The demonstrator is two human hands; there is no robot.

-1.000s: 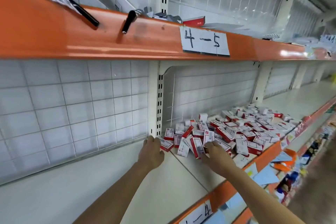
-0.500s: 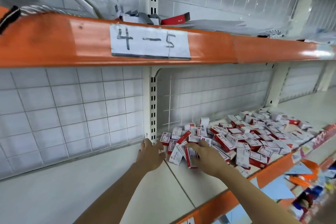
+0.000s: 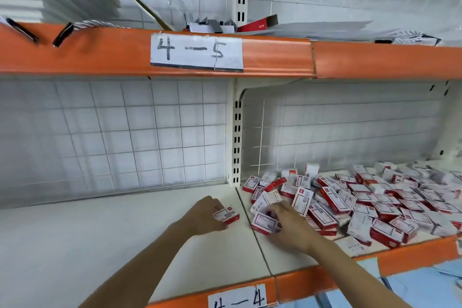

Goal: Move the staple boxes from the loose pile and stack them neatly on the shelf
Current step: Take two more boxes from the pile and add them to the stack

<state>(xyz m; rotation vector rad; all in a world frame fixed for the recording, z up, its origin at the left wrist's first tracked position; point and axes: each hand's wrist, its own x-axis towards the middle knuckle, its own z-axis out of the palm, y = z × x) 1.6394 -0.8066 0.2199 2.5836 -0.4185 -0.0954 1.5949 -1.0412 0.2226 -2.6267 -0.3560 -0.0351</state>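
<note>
Two bare forearms, no sleeves in view, both enter from below the orange shelf edge [image 3: 325, 282]. Left hand [image 3: 202, 217] and right hand [image 3: 291, 230]: no gloves, no rings, no watch or wristband visible. Wrists bare. Fingernails too blurred to tell. Nothing else of the person shows above that edge.

- One view only, from a camera worn on the person's head.
- It faces forward and slightly down into a white shelf [image 3: 100, 245], close enough that both forearms reach in from the bottom edge.
- The wide lens bends the orange shelf edge [image 3: 275, 57] above.
</note>
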